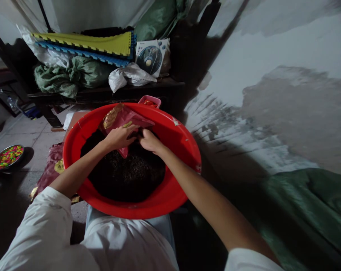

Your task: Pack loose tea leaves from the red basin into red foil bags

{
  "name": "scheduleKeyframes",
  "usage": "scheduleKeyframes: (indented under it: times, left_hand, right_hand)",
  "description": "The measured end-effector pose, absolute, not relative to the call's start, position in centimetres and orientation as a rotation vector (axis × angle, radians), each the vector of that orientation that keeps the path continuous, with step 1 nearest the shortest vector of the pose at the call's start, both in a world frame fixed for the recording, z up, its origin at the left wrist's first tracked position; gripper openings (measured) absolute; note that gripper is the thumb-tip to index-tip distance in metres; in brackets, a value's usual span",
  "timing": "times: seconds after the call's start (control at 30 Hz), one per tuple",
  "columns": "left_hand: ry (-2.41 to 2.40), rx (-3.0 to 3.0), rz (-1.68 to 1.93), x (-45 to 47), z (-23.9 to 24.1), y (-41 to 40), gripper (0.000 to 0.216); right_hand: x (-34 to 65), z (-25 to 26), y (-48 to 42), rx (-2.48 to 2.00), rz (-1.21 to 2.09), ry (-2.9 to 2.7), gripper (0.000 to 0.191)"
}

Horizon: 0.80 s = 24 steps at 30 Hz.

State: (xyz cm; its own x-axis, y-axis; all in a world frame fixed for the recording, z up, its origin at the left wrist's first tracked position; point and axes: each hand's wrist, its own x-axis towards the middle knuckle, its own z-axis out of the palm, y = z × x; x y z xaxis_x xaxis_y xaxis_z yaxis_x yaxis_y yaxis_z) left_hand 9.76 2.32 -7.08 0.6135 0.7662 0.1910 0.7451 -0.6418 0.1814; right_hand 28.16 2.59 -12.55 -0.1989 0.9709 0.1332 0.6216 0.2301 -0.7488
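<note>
A large red basin (193,158) rests over my lap, with a heap of dark, loose, grainy material (130,173) in it. Inside its far part lies a dark red and gold plastic bag (130,114), its mouth side toward me. My left hand (121,137) is closed on the bag's near side, and a pinkish corner of it pokes out below the fingers. Close beside it, my right hand (150,141) is curled shut at the bag's near edge. Its fingertips are turned away, so whatever they grip is hidden.
Left on the floor sits a metal bowl (22,154) of bright small pieces. More dark red bags (53,162) lie beside the basin. Behind it are a small pink tray (157,101) and a dark bench (102,94) with sacks, foam mats and a fan box. A stained wall (294,101) rises right.
</note>
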Motion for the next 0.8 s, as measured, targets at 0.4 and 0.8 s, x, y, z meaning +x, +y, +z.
scheduleKeyframes:
  times: [0.4, 0.8]
  left_hand:
    - [1.362, 2.759, 0.210, 9.1, -7.6, 2.6, 0.080]
    - [1.477, 2.276, 1.450, 7.7, -6.4, 5.5, 0.040]
  right_hand:
    - [28.3, -11.7, 2.2, -1.335, 0.654, -1.844, 0.020]
    - [27.9, -9.0, -0.7, -0.819, -0.116, -1.509, 0.024]
